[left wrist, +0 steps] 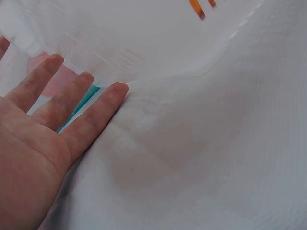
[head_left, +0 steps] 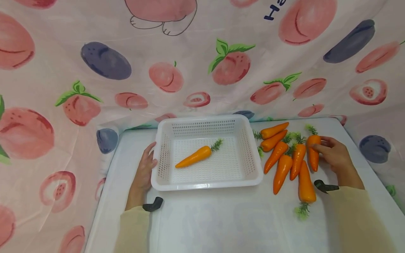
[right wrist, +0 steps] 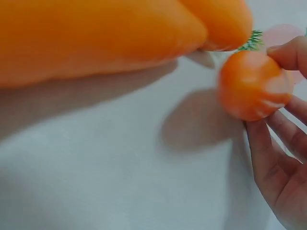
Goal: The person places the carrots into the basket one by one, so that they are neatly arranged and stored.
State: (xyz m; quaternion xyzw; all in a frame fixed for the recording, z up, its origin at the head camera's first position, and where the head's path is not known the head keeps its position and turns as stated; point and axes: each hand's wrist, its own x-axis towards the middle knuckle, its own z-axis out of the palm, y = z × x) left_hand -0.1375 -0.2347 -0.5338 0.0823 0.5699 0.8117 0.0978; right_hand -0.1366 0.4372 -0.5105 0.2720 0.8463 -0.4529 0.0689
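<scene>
Carrots [head_left: 282, 174], six of them, lie in a bunch on the table [head_left: 234, 221], to the right of the basket [head_left: 207, 185]. The right hand [head_left: 336, 154] pinches the held carrot [head_left: 313, 160], just past the right side of the bunch, with its thumb on one side and its fingers on the other. The held carrot runs from far to near: green top at the far end, thin tip toward the person. Its shadow makes the tip look lifted, but I cannot be sure.

The basket is to the left of this grip, and the bunch sits in between. The right hand is the near one for all those carrots. The left hand [head_left: 145, 170] is way over on the basket's other side. Its fingers are almost straight and touch the basket's left wall, and it holds no carrot.

The lone carrot [head_left: 196, 156] lies inside the basket on a slant, thin tip to the near left, green top to the far right.
</scene>
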